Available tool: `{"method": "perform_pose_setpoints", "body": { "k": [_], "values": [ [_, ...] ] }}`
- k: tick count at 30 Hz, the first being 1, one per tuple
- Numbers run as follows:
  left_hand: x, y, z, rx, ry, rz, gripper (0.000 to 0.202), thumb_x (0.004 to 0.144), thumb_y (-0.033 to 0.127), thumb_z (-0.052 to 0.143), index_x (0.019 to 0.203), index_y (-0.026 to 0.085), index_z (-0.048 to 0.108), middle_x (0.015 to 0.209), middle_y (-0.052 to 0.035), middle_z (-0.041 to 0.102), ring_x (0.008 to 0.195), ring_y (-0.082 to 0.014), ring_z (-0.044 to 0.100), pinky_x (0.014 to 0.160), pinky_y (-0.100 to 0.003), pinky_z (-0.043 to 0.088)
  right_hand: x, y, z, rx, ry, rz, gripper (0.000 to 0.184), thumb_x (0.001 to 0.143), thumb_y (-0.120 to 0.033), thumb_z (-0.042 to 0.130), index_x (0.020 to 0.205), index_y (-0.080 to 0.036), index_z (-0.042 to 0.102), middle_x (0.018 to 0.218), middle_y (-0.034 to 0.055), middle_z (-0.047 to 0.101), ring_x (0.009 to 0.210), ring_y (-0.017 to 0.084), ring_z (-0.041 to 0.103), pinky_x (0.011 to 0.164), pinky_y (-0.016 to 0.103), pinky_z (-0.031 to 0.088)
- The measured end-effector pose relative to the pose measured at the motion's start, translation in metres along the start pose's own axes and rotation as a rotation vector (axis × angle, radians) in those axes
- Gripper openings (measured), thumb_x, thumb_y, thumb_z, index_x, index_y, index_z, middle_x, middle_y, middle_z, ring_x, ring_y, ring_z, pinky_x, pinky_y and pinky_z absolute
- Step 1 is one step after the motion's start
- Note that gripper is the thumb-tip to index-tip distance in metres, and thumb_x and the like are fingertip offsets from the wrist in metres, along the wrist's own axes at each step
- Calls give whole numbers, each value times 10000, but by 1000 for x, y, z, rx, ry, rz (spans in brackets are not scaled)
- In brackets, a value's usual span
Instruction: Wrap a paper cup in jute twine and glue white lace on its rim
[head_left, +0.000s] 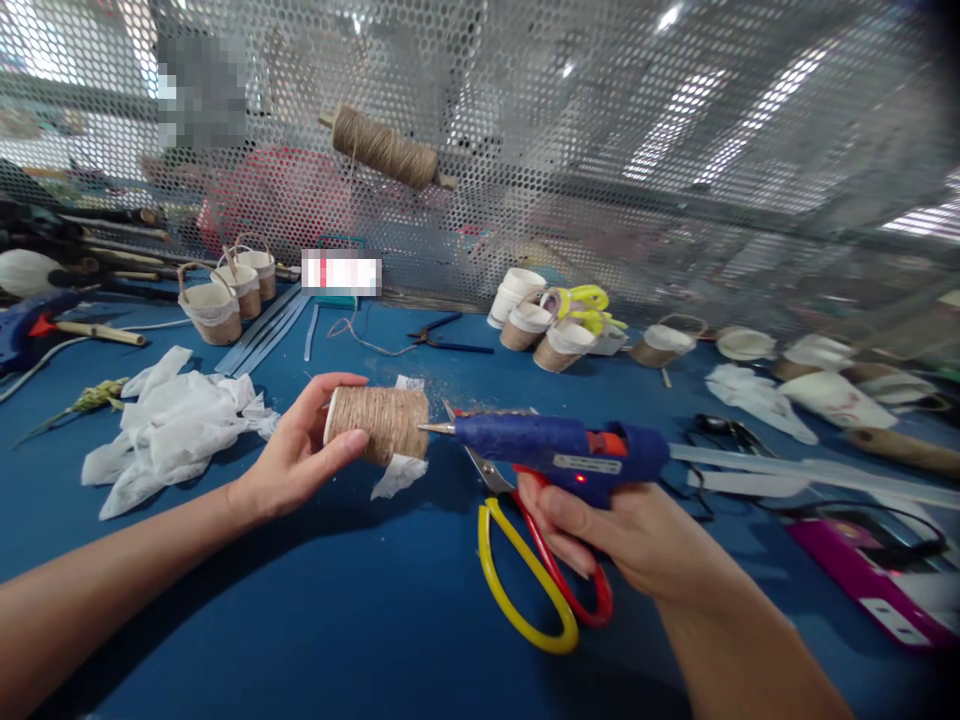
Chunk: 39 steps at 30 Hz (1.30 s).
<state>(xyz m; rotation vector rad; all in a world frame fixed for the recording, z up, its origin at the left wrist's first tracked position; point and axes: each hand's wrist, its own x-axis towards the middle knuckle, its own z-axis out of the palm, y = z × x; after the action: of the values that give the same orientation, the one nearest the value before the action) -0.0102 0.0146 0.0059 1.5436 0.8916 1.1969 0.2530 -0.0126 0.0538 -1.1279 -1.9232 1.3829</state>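
Note:
My left hand (311, 440) grips a small cup wrapped in brown twine (386, 418), tipped on its side. Pieces of white fabric (401, 475) stick out at the cup's right end. My right hand (592, 520) is closed round the handle of a blue glue gun (540, 445) with a small red light lit. Its metal nozzle points left, at the right end of the cup; whether it touches, I cannot tell. Partly hidden under the gun and my right hand lie scissors with one yellow and one red handle (525, 590).
White fabric scraps (176, 430) lie on the blue table (322, 620). Behind stand small twine baskets (214, 310), pliers (450, 340) and more cups (566, 345). A twine spool (386, 147) hangs before the perforated metal screen. A magenta power strip (862, 575) sits at right.

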Motion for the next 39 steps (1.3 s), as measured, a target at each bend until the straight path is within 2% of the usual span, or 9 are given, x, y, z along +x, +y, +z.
{"method": "perform_pose_setpoints", "body": {
  "k": [9, 15, 20, 26, 32, 35, 39],
  "values": [
    [-2, -1, 1, 32, -16, 66, 412, 749, 344, 587, 1105, 224, 418, 826, -31, 575, 711, -159, 543, 626, -276, 460, 2, 3, -1, 53, 95, 56, 361, 812, -544, 497, 828, -184, 485, 381, -93, 405, 319, 65, 344, 349, 223, 260],
    [-1, 0, 1, 9, 4, 60, 400, 759, 354, 573, 1098, 218, 409, 896, -50, 577, 731, -155, 538, 627, -269, 462, 0, 3, -1, 43, 34, 29, 376, 809, -538, 505, 676, -187, 482, 379, -77, 408, 338, 59, 343, 373, 219, 285],
    [-1, -1, 1, 12, 0, 50, 400, 767, 352, 572, 1107, 224, 403, 857, -34, 561, 693, -141, 520, 610, -261, 456, -1, 3, -1, 35, 11, 2, 398, 822, -516, 501, 604, -186, 460, 386, -71, 406, 355, 53, 357, 401, 214, 304],
    [-2, -5, -1, 12, -36, 75, 411, 773, 337, 571, 1125, 225, 393, 891, -41, 557, 755, -155, 527, 654, -272, 461, -1, 5, -1, 66, 72, 71, 357, 812, -538, 498, 710, -197, 472, 382, -75, 421, 335, 59, 355, 361, 205, 269],
    [-3, -5, -1, 13, -38, 69, 405, 768, 338, 577, 1120, 226, 411, 864, -25, 553, 740, -145, 517, 641, -261, 451, 1, 6, -1, 91, 71, 58, 349, 800, -542, 515, 808, -194, 482, 384, -88, 418, 326, 59, 352, 350, 201, 266],
    [-1, -3, -1, 5, -7, 33, 403, 759, 359, 571, 1102, 214, 417, 848, -16, 549, 709, -136, 510, 620, -256, 449, 1, 5, 0, 69, 76, 73, 364, 799, -553, 506, 786, -191, 479, 379, -87, 413, 328, 60, 353, 353, 201, 271],
    [2, -1, -1, -23, 20, 13, 387, 756, 361, 564, 1082, 208, 422, 879, -16, 541, 726, -130, 512, 624, -244, 454, -1, 2, 0, 24, 57, 44, 394, 803, -551, 502, 657, -186, 471, 381, -75, 405, 347, 58, 345, 387, 218, 298]
  ]
}}
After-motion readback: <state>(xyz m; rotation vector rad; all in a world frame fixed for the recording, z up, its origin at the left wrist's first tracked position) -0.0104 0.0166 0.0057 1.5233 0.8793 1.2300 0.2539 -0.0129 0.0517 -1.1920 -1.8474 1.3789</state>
